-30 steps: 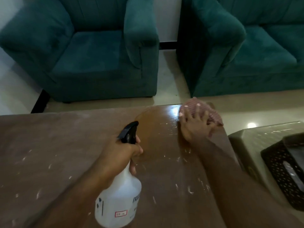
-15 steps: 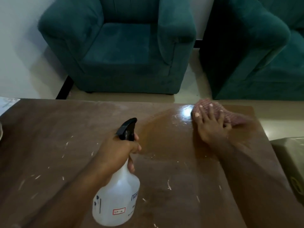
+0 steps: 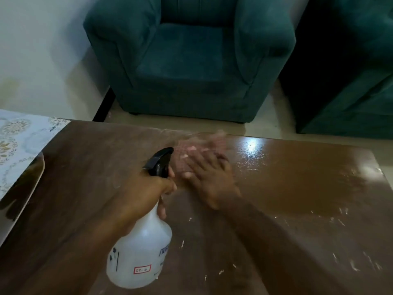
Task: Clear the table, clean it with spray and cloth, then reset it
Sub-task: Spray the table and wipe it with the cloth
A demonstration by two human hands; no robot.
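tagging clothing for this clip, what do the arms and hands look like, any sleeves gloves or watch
Left arm and right arm are bare to the frame edge; no sleeves show. Left hand and right hand are gloveless, no watch or bracelet at either wrist. The right hand is blurred, so rings cannot be ruled out.

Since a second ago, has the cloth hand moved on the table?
Yes. The right hand has slid the cloth leftward along the far edge of the table, away from its far right corner, toward the spray bottle.
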